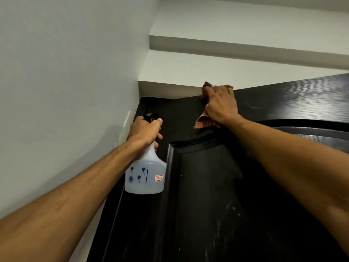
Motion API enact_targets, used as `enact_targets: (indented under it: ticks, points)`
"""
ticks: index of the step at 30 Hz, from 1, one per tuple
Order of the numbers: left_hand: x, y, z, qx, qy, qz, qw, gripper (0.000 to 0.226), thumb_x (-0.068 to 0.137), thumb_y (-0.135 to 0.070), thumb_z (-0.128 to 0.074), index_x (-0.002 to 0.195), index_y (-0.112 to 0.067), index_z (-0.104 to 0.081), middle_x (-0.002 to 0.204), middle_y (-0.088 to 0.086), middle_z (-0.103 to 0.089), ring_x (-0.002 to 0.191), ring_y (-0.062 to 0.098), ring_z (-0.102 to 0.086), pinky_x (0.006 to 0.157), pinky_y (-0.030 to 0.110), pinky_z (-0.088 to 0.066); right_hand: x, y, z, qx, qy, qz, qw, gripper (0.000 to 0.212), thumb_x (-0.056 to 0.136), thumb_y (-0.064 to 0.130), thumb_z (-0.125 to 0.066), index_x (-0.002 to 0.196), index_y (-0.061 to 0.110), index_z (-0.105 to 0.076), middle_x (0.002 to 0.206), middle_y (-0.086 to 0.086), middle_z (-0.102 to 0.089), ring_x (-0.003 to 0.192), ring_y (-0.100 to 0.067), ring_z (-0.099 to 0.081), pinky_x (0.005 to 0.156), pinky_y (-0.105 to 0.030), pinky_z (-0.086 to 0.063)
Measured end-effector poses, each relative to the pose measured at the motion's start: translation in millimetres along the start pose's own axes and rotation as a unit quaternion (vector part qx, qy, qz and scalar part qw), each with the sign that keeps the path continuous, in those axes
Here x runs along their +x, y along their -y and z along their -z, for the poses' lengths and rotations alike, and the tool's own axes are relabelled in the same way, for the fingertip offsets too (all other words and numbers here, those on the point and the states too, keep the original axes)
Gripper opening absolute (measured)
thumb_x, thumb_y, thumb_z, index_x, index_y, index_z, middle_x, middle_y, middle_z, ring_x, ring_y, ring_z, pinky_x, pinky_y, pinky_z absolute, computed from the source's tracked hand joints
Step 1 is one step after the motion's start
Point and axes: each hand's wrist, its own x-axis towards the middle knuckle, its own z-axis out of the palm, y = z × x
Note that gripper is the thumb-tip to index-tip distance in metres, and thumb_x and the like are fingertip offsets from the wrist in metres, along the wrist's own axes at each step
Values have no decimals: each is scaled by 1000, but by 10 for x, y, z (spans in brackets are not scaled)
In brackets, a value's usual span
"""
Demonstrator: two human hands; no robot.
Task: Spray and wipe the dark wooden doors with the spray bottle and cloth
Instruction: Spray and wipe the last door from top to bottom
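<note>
While right hand (221,104) grips cloth (203,122) against door (207,186), left hand (145,131) clasps spray bottle (145,178) upright, nozzle doorward.

Head camera, single view, wide-angle, worn by the person.
Facing: tilted sharply upward at the top corner of the dark door (207,195).
Range: near; the outstretched left hand (146,129) and right hand (221,104) lie about frame centre.
Layout: dark door from 3 to 6 o'clock, white wall (66,72) at 9 to 11, stepped ceiling (245,25) at 12 to 2.
</note>
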Motion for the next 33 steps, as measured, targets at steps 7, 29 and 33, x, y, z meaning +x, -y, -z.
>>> enact_targets:
  ticks: [7,29,33]
  points:
    - [-215,-392,-419,-20,32,-20,999,25,105,-35,-57,98,-13,-66,90,10,-74,50,12,-59,43,21,-50,-540,48,56,31,80,210,974,69,94,19,-56,158,29,-33,161,-5,-38,149,-26,-32,125,-43,-19]
    - [-1142,-1438,-1884,-53,125,17,991,30,105,-32,-59,100,-5,-69,90,17,-76,48,17,-58,44,26,-51,-1285,-1923,947,46,99,175,979,79,85,6,-58,158,29,-37,165,-1,-33,153,-22,-26,127,-43,-14]
    - [-1223,-1534,-2031,-47,112,24,992,29,105,-30,-59,99,-4,-68,87,17,-74,48,18,-57,45,27,-51,-1175,-2484,1104,29,-17,-66,997,73,87,13,-59,155,24,-38,162,-9,-37,150,-30,-31,127,-48,-17]
